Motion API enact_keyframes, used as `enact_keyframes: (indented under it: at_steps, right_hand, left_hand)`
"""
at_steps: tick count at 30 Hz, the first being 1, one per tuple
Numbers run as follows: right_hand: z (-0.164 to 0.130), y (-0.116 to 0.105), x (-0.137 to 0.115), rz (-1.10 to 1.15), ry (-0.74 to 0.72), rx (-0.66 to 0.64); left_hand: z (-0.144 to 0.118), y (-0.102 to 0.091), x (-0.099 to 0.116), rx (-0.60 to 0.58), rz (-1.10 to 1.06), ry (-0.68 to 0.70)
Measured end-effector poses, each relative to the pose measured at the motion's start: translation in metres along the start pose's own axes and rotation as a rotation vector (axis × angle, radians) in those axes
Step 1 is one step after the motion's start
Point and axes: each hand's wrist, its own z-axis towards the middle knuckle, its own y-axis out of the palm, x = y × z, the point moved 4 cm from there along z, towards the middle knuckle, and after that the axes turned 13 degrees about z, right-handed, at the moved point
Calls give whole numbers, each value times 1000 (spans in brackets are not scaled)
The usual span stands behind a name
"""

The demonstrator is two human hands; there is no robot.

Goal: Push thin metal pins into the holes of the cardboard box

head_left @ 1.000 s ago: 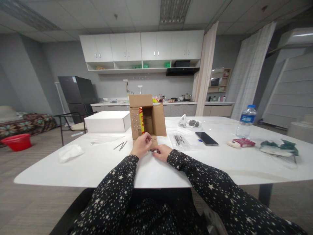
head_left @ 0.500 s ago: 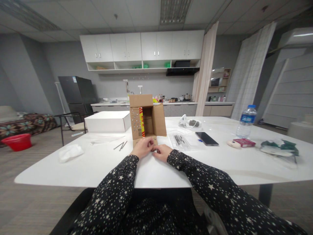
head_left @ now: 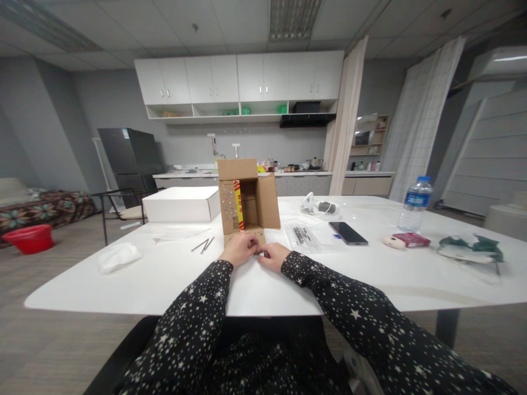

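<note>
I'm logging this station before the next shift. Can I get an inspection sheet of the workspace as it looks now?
Surface: white table, seen from a seat at its near edge.
Job's things: open cardboard box lying on its side, mouth toward the person, near flap flat on the table.
Clutter: white box, tissue, nails, plastic bag, phone, bottle, red pack, green bundle.
Hands: left hand and right hand meet at the near flap, fingers curled; what they pinch is hidden.
Cables: white cord coiled by a charger.
Surroundings: kitchen cabinets, fridge, chair, red basin.
</note>
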Motion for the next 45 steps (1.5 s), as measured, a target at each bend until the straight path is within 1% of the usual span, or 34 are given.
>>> enact_keyframes:
  at_steps: [10, 12, 15, 18, 22, 26, 33, 36, 41, 45]
  right_hand:
    - [-1, -2, -4, -7, -1, -6]
    - [-1, -2, -4, -7, 3, -4]
    - [-1, -2, -4, -10, 19, -5]
    - [-1, -2, -4, -12, 27, -8]
    - [0, -1, -3, -13, 31, -15]
    - [0, -1, -2, -15, 34, -9]
    - [-1, -2, -3, -15, 23, -4]
    - [0, -2, -3, -17, 18, -1]
    - [1, 0, 0, -13, 11, 4]
    - [1, 0, 1, -21, 8, 10]
  left_hand:
    - [-2, -4, 3, -25, 3, -12]
    - [-1, -6, 3, -23, 22, -38]
    - [-1, -9, 1, -14, 99, -124]
    - [-2, -11, -3, 13, 184, -206]
    - [-4, -12, -8, 42, 241, -276]
    - [-4, -11, -9, 26, 256, -299]
    - [-4, -10, -8, -5, 245, -289]
    - [-3, -11, -8, 3, 244, -286]
    - [-4, -14, -11, 55, 297, -367]
    - [-6, -15, -14, 53, 335, -422]
